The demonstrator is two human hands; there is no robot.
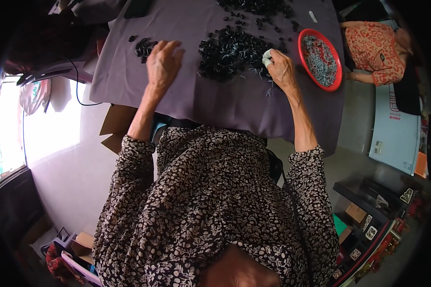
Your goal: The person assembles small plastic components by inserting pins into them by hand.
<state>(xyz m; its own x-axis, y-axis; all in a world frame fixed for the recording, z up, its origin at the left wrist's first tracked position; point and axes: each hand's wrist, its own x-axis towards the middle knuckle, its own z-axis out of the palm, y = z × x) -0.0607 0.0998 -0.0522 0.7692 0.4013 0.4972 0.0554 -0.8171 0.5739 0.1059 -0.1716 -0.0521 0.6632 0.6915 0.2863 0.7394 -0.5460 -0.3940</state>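
Observation:
My left hand (164, 61) lies on the grey-purple cloth of the table (225, 103), fingers spread, fingertips touching a small heap of black parts (143, 48). My right hand (280, 68) rests at the right edge of a large pile of small black parts mixed with thin metal pins (230, 52). Its index finger wears a white wrap, and its fingers curl against the pile. Whether it pinches a part I cannot tell. A red round bowl (337, 81) filled with pale blue-grey small pieces stands just right of that hand.
More black parts (258, 7) lie scattered at the table's far edge. Another person in an orange patterned garment (376, 50) sits at the right. Cardboard (117, 124) lies under the table's left side. A white box (395, 131) and shelves with goods (368, 225) stand at the right.

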